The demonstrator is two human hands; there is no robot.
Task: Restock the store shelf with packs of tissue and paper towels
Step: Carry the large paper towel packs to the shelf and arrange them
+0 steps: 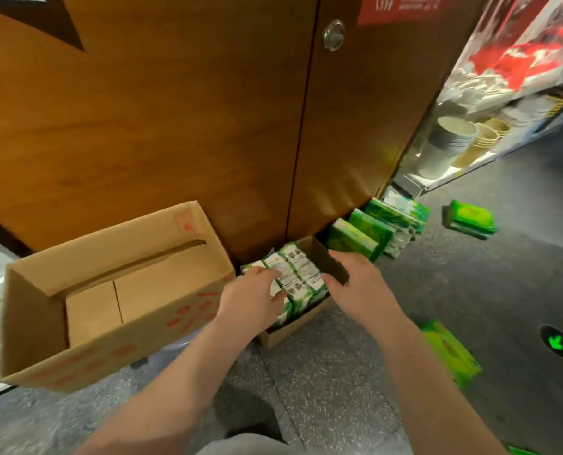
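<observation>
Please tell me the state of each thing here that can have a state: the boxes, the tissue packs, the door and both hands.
large cardboard box: open, tilted, nothing visible inside.
small cardboard box: open, holds upright tissue packs.
green packs by the door: out of the boxes, on the floor in a row.
single green pack: lying alone on the floor.
wooden door: closed.
left hand: resting on the packs.
right hand: at the small box's right wall.

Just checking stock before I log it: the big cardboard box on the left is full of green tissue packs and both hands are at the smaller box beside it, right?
Not quite. The head view shows the big cardboard box empty, only its bare bottom flaps visible. The green tissue packs sit in the smaller box, where the left hand and right hand are reaching.
</observation>
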